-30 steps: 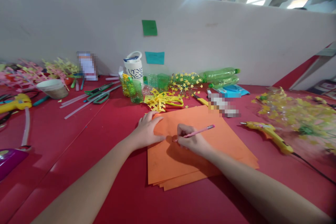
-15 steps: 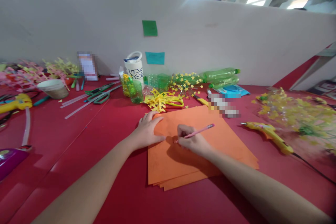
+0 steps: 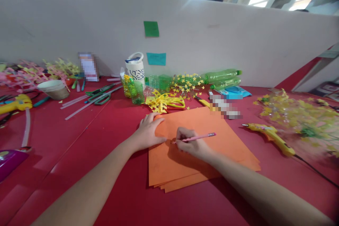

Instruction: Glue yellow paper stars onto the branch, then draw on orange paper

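A stack of orange paper sheets [image 3: 201, 166] lies on the red table, its lower edges slightly fanned. My right hand [image 3: 192, 143] grips a pink pencil [image 3: 200, 137] over the top sheet. The pencil's tip points left, and its eraser end sticks out to the right. Resting across the stack's left edge, my left hand [image 3: 150, 132] has its thumb and fingers spread, the thumb on the paper. Just beyond the stack are yellow star cutouts [image 3: 159, 102] and yellow-handled scissors [image 3: 177, 103].
A yellow glue gun [image 3: 272, 137] with a cord lies right, beside blurred star-covered decorations [image 3: 288, 113]. Green plastic bottles [image 3: 222, 76] and a white cup [image 3: 135, 69] line the partition [image 3: 106, 24]. Green scissors [image 3: 102, 95], a tub [image 3: 54, 90] and another yellow glue gun [image 3: 17, 104] are left.
My right hand has shifted slightly left on the paper, and the pencil has tilted closer to level. My left hand stays in place.
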`<state>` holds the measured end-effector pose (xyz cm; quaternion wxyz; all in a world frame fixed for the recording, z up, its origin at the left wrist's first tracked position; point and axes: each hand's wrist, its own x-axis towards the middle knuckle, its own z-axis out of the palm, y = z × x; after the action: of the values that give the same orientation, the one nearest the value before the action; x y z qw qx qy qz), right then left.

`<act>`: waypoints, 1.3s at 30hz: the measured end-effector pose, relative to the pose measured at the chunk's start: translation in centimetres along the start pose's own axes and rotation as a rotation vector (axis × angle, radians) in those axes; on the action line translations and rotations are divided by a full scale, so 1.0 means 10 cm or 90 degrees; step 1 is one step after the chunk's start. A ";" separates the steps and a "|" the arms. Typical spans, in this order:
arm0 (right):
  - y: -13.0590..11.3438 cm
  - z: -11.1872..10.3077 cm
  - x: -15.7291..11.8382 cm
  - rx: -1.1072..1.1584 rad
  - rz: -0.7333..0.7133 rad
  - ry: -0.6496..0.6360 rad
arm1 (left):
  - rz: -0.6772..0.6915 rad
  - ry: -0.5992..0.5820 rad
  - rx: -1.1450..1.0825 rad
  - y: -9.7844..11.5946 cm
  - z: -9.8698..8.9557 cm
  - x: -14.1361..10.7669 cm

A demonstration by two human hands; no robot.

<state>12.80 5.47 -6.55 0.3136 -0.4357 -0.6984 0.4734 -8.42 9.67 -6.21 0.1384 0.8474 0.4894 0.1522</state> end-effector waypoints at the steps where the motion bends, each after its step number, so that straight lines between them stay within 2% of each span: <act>1: 0.01 0.00 0.00 -0.002 -0.004 -0.003 | 0.001 0.002 0.000 0.00 0.00 0.00; 12: -0.02 0.01 -0.01 -0.046 -0.028 -0.010 | 0.000 -0.003 0.005 0.01 -0.01 0.00; 25: 0.04 0.03 0.02 -0.121 -0.076 0.074 | -0.002 0.001 -0.003 -0.01 0.01 0.00; 39: 0.01 0.00 0.03 -0.138 -0.036 0.105 | -0.003 0.000 0.002 -0.02 0.01 0.00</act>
<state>12.66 5.70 -6.61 0.3345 -0.4843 -0.7293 0.3488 -8.54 9.75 -6.40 0.1377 0.8463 0.4919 0.1509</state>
